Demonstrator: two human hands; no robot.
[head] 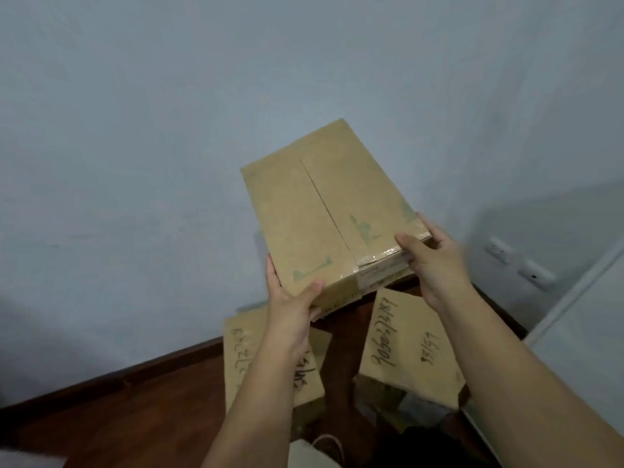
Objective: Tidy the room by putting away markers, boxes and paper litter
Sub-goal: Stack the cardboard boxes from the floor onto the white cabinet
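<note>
A taped brown cardboard box (324, 207) with faint green marks is held up in the air in front of a pale wall. My left hand (292, 305) grips its near left corner, thumb on top. My right hand (435, 261) grips its near right corner, thumb on the top face. Below it on the floor lie two more cardboard boxes with black handwritten numbers: one on the left (243, 352) partly hidden under my left forearm, one on the right (405, 346).
The pale blue wall (169, 130) stands close ahead and meets a dark wooden floor (118, 410). A white cabinet or door (591, 332) is at the right. Wall sockets (520, 261) sit low on the right wall. Some clutter lies by the right box.
</note>
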